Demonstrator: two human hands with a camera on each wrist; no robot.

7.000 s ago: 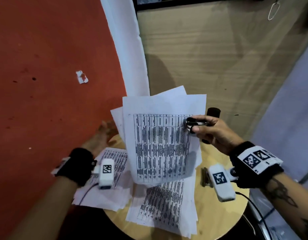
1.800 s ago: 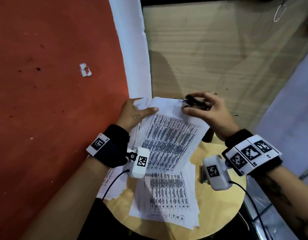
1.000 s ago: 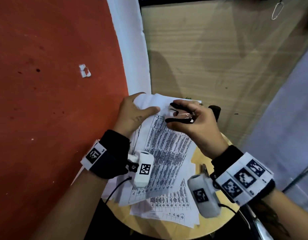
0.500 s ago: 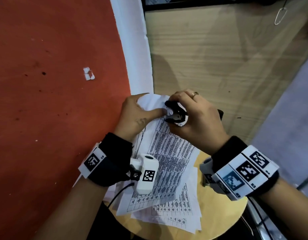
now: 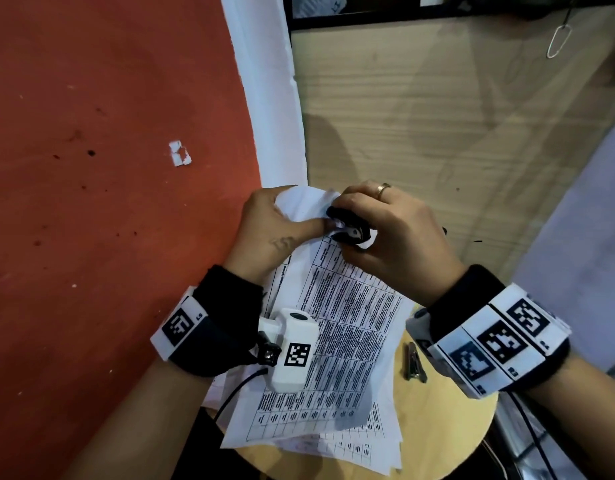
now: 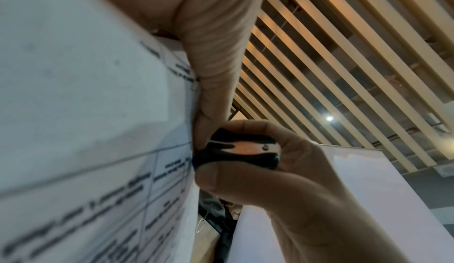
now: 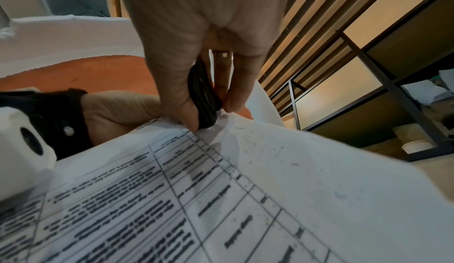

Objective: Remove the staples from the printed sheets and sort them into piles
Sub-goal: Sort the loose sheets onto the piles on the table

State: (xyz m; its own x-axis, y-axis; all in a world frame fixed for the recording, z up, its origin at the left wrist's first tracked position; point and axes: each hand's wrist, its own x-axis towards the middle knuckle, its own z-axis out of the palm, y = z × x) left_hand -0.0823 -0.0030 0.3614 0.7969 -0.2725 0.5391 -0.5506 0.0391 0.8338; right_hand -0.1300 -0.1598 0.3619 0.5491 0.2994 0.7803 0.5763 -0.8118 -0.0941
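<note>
A stapled set of printed sheets (image 5: 347,317) with tables of text is held up above the round wooden table (image 5: 448,427). My left hand (image 5: 292,226) pinches its top corner, thumb on the front and fingers behind. My right hand (image 5: 354,237) grips a black staple remover (image 5: 351,228) between thumb and fingers, its jaws pressed on that same corner right beside my left thumb. In the left wrist view the staple remover (image 6: 240,150) shows a metal face at the edge of the sheets (image 6: 86,111). In the right wrist view the remover (image 7: 203,96) bites the paper (image 7: 245,199). The staple itself is hidden.
A pile of loose printed sheets (image 5: 361,445) lies on the table under the held set. More sheets (image 5: 216,393) lie under my left wrist. A small dark metal tool (image 5: 415,362) rests on the table's right side. Red floor lies to the left, a wooden panel behind.
My right hand has brought the staple remover left along the sheets' top edge to the corner that my left hand holds. Since half a second ago both hands stay almost still.
</note>
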